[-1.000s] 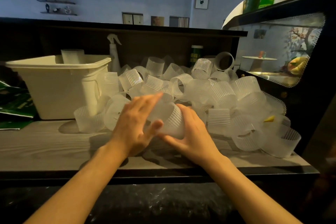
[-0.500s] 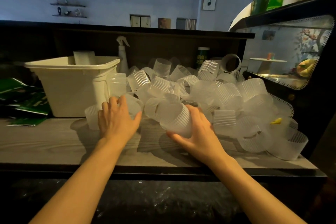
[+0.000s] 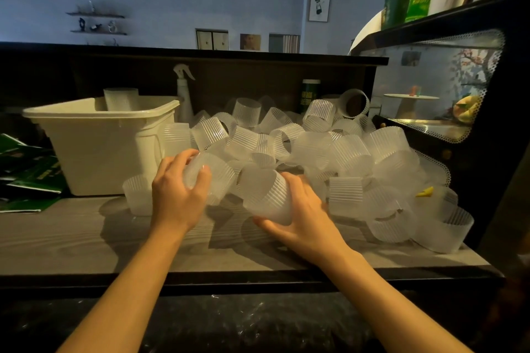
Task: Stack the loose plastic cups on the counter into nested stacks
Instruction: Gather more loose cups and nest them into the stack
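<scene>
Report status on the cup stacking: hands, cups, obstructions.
Left hand grips one cup. Right hand holds nested stack. Loose pile crowds behind.

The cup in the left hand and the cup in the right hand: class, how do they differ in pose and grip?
The left hand grips its cup from above, fingers curled over one end. The right hand cradles its cup from below and behind. The left cup sits slightly higher, nearer the cream tub; the right cup lies nearer the counter edge. Both are frosted, ribbed and tipped sideways.
</scene>
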{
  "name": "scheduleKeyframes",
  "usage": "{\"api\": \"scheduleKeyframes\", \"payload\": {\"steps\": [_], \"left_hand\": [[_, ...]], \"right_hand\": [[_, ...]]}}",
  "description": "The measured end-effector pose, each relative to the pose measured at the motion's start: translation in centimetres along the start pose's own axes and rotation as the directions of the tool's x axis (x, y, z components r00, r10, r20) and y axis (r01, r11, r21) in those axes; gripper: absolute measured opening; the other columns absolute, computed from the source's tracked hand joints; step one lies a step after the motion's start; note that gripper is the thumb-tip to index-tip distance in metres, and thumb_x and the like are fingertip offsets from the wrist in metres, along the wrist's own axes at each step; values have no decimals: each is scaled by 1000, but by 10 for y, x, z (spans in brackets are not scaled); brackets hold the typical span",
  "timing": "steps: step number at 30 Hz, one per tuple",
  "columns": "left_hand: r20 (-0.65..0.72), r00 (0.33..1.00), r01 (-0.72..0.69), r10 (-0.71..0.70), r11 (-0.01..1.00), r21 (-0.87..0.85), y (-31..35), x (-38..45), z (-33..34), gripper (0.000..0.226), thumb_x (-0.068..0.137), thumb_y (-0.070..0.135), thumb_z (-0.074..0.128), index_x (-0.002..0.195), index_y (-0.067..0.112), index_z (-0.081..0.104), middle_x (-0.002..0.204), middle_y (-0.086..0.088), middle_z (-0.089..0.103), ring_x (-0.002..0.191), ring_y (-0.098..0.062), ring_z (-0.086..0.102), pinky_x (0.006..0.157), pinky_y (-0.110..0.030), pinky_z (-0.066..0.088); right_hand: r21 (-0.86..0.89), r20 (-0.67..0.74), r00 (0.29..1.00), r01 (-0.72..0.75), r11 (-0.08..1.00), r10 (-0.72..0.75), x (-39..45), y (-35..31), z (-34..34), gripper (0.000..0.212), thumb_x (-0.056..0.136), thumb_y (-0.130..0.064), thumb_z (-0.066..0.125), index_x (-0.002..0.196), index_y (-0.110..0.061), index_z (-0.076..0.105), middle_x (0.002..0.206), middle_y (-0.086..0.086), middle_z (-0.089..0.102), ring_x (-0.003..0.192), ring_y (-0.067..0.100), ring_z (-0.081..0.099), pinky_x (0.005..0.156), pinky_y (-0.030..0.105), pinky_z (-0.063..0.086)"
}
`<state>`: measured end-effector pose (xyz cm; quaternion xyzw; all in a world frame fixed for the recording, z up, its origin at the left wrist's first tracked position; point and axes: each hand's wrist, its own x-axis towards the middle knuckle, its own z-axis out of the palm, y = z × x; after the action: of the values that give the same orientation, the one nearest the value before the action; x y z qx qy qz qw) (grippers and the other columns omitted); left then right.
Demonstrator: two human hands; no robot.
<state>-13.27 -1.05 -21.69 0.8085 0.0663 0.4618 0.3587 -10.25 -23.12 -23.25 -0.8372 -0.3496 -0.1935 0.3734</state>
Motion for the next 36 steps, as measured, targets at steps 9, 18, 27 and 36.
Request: {"api": "scheduleKeyframes", "payload": {"steps": [9, 18, 27, 36], "left_hand": [[148, 977, -77, 156, 898, -433, 19, -14, 9, 52, 79, 42, 76, 109, 15, 44, 118, 5, 57, 100, 11, 61, 68, -13, 54], [92, 888, -429, 451, 883, -192, 19, -18, 19, 60, 83, 54, 62, 116, 4, 57, 103, -1, 59, 94, -15, 64, 78, -7, 51], [61, 797, -589, 601, 795, -144, 15, -16, 19, 38, 101, 29, 45, 126, 7, 62, 138, -13, 55, 130, -17, 51, 103, -20, 46], [295, 740, -559, 604, 797, -229, 15, -22, 20, 54, 102, 47, 33, 142, 15, 49, 141, 2, 55, 135, -12, 46, 109, -32, 39]], "right_hand": [[-8, 29, 999, -21, 1000, 21, 2, -2, 4, 84, 78, -48, 76, 144, -26, 29, 130, -8, 40, 108, -1, 35, 88, 18, 36], [72, 35, 994, -104, 992, 101, 2, 1, 3, 82, 75, -60, 73, 140, -30, 33, 130, -7, 46, 117, 9, 43, 92, 29, 47], [172, 49, 987, -158, 972, 152, 3, 5, 3, 85, 66, -71, 72, 135, -34, 40, 125, -8, 51, 113, 8, 52, 92, 36, 54], [377, -14, 979, -183, 908, 203, 3, 0, -5, 63, 74, -53, 78, 126, -30, 50, 111, -15, 61, 102, -2, 59, 87, 31, 55]]}}
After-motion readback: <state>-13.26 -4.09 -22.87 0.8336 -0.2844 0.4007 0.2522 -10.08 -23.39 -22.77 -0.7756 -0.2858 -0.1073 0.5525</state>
